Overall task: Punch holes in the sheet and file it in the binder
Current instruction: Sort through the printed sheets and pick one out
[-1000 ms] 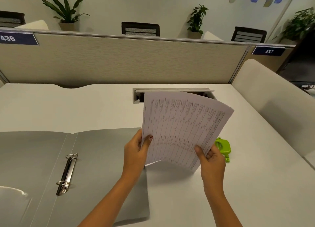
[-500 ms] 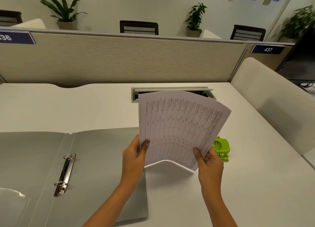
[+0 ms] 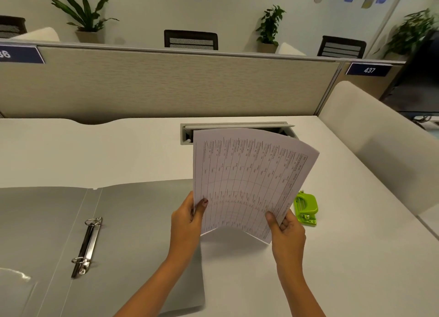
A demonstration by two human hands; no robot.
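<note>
Both hands, left [image 3: 187,221] and right [image 3: 286,228], pinch the sheet's [image 3: 247,181] lower corners, holding it upright above the desk [image 3: 118,155], unpunched I judge; next it needs carrying to the punch [image 3: 306,207], then the binder [image 3: 133,233].

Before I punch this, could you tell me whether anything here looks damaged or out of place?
Nothing stands out. The printed sheet only bows between the left hand and right hand, its lower edge arched.
</note>
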